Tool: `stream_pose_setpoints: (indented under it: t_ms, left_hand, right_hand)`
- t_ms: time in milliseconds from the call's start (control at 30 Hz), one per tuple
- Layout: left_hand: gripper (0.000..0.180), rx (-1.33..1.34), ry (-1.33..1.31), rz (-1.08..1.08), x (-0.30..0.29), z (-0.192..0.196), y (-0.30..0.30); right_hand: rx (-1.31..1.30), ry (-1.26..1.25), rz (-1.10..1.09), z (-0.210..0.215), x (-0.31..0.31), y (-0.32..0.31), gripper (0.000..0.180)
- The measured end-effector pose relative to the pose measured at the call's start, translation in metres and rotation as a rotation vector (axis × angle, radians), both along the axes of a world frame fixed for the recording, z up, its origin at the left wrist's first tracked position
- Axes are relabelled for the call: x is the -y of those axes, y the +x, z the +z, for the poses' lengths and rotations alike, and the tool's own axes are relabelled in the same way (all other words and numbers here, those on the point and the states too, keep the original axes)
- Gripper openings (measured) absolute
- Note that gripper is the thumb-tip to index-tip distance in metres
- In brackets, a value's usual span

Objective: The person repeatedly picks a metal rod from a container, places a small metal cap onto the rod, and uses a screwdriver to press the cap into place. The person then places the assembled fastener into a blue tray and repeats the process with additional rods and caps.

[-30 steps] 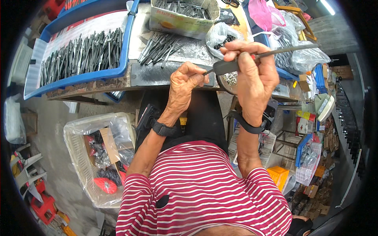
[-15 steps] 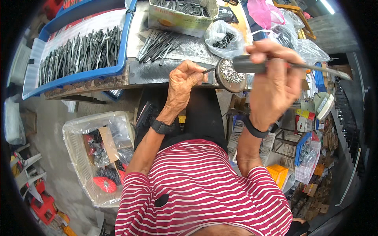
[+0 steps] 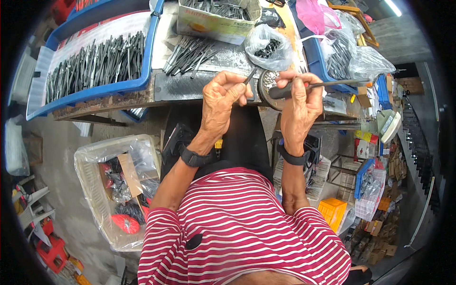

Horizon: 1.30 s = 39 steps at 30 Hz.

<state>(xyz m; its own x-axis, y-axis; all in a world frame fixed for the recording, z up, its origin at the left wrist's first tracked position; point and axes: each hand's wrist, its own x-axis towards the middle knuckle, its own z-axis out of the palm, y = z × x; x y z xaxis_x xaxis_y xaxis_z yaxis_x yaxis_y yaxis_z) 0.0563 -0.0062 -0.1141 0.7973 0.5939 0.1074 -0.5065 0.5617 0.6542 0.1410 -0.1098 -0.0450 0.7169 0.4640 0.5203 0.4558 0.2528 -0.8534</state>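
My left hand (image 3: pixel 222 97) pinches a small dark metal part (image 3: pixel 250 76) between thumb and fingers, just in front of the workbench edge. My right hand (image 3: pixel 300 97) is closed around the black handle of a long tool (image 3: pixel 327 85) whose metal shaft points right. Between the two hands, on the bench, sits a small round tin (image 3: pixel 267 85) holding tiny metal pieces. Both wrists wear dark bands.
A blue tray (image 3: pixel 95 66) of several dark metal pieces fills the bench's left. Loose pieces (image 3: pixel 190 54), a cardboard box (image 3: pixel 213 21) and clear bags (image 3: pixel 270 47) lie behind the hands. A plastic-lined basket (image 3: pixel 118 190) stands on the floor at left, crates (image 3: pixel 332 211) at right.
My right hand swung the long tool out to the right, then came back toward the tin. My left hand stayed near the tin and now holds its small part up.
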Motion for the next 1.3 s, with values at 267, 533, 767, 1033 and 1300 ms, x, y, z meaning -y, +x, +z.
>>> stream_pose_setpoints:
  t_ms: [267,533,767,1033,1300]
  left_hand:
    - [0.022,-0.111,-0.135,-0.132,0.012,0.012,-0.016]
    - [0.018,-0.186,-0.041,-0.170,0.024,0.006,-0.018]
    - [0.015,-0.261,-0.067,-0.206,0.034,0.003,-0.021]
    - [0.013,-0.291,-0.038,-0.210,0.037,-0.002,-0.023]
    - [0.012,-0.305,-0.002,-0.200,0.037,-0.007,-0.025]
  right_hand:
    - [-0.408,0.001,0.005,-0.022,0.039,-0.008,0.023]
    - [-0.442,-0.290,-0.166,-0.032,0.073,0.003,0.027]
    - [0.234,-0.703,-0.397,-0.049,0.074,0.013,0.022]
    - [0.455,-0.789,-0.386,-0.054,0.064,0.019,0.035]
    - [0.492,-0.829,-0.376,-0.061,0.065,0.020,0.034]
